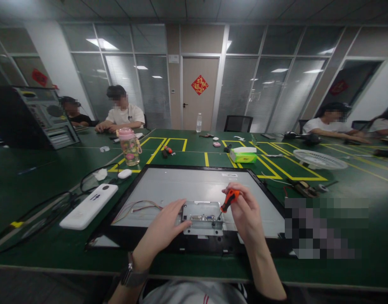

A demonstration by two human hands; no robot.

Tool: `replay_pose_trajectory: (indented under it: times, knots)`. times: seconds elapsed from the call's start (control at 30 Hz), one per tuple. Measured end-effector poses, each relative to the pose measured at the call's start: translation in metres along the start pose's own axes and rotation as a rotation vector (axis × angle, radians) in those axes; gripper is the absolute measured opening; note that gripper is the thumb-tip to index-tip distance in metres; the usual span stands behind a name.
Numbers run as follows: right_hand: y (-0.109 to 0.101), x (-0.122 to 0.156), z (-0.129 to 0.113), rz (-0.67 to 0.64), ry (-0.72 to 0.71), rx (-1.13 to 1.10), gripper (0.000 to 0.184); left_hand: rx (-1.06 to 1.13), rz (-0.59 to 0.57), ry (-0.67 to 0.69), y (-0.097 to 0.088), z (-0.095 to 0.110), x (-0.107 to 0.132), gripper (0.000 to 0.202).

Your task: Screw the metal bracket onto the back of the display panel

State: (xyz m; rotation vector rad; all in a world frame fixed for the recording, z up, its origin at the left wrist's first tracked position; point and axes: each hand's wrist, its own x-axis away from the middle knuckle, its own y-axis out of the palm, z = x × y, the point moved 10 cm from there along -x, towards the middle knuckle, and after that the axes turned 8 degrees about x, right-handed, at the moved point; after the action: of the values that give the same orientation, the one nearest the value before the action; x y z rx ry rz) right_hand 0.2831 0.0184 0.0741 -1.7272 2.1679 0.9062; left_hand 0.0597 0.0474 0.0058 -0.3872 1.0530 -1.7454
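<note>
A flat display panel (143, 185) with a black frame lies on the green table in front of me, its grey metal back facing up. On its near middle sits a metal bracket (202, 209) with a small board and ports in it. My left hand (168, 223) rests at the bracket's left side, fingers stretched out and thumb on its near edge. My right hand (246, 209) grips an orange and black screwdriver (230, 200), tilted, its tip down at the bracket's right side. Thin coloured wires (143, 205) lie on the panel left of the bracket.
Left of the panel are a white power bank (89, 207), black cables (48, 219) and a pink-lidded bottle (129, 147). Beyond it stand a green tissue box (243, 155) and a water bottle (198, 123). A round white part (320, 159) lies right. Several people sit around the table.
</note>
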Motion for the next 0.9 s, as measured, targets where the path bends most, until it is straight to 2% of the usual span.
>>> replay_pose_trajectory:
  times: [0.13,0.3,0.37,0.67,0.9]
  knots:
    - [0.005,0.002,0.008,-0.042,0.08,-0.028,0.023,0.0,-0.003,-0.016,-0.001,-0.001,0.001,0.056]
    - [0.004,-0.001,-0.006,-0.011,-0.035,0.006,0.011,-0.004,-0.007,-0.011,-0.001,0.002,0.001,0.056]
    - [0.004,-0.002,-0.006,-0.008,-0.036,0.003,0.01,-0.004,-0.009,-0.016,-0.001,0.001,0.001,0.056]
    - [0.011,0.002,0.011,-0.09,0.075,-0.05,0.025,0.009,-0.019,-0.015,0.001,0.0,0.0,0.057]
    - [0.009,0.0,-0.004,-0.068,-0.02,-0.009,0.01,-0.012,-0.025,-0.023,0.003,-0.002,0.0,0.056]
